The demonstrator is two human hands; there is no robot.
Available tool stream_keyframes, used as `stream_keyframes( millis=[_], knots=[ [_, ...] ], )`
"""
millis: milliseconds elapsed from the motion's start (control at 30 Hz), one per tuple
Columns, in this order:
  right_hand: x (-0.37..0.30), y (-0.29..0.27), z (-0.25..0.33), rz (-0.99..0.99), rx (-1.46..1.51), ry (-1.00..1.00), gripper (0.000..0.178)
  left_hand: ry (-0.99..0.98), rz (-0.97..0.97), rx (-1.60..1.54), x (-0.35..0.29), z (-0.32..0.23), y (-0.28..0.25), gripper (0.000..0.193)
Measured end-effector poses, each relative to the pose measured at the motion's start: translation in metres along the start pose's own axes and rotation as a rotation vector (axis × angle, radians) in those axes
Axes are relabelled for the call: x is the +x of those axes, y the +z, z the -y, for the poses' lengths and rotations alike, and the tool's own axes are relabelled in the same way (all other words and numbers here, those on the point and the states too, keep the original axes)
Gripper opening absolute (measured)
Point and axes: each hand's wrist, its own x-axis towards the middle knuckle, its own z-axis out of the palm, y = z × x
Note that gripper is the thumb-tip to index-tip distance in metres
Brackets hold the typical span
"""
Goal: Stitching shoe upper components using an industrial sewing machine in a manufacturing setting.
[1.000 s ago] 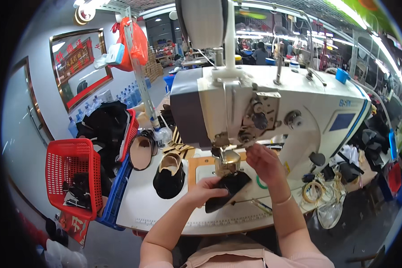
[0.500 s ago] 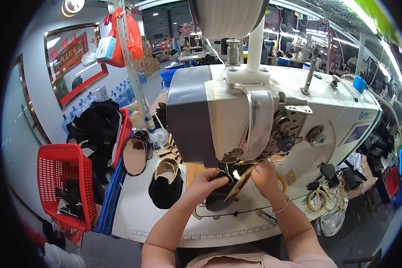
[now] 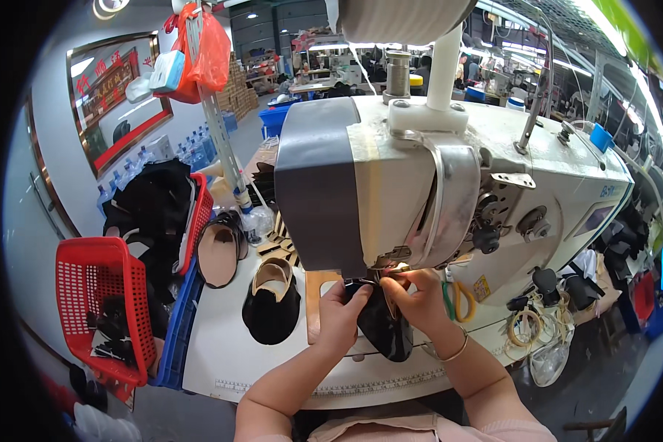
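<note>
A glossy black shoe upper hangs below the head of the white and grey sewing machine, its toe toward me. My left hand pinches its left edge between thumb and fingers. On the other side my right hand grips the upper's tan-lined edge close to the lit needle area. The needle itself is hidden behind the machine parts and my fingers. To the left, a black shoe with a beige lining stands on the white table.
Scissors with yellow and green handles lie right of my right hand. Farther left are a pair of shoes, a red basket and a blue crate. Rolls of tape and a plastic bag sit at the right edge.
The shoe upper has turned so its glossy black outside now faces me. My right hand has shifted slightly left and down; my left hand stays by the left edge. The view has tilted a little.
</note>
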Motion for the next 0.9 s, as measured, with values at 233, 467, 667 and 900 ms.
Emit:
stream_keyframes(
  millis=[233, 467, 667, 900],
  knots=[
    [0.001, 0.0, -0.009, 0.179, 0.034, 0.217, 0.016, -0.031, -0.013, 0.023, 0.001, 0.0, -0.004, 0.015],
    [0.001, -0.031, -0.021, 0.102, -0.441, -0.235, 0.024, -0.021, 0.022, -0.041, -0.001, 0.003, -0.003, 0.015],
    [-0.01, -0.029, -0.014, 0.107, -0.302, -0.321, 0.021, 0.058, 0.032, -0.014, -0.002, 0.007, -0.003, 0.015],
    [-0.011, -0.021, -0.011, 0.172, -0.403, -0.349, 0.024, 0.087, 0.031, 0.003, -0.003, 0.008, -0.002, 0.015]
  ],
)
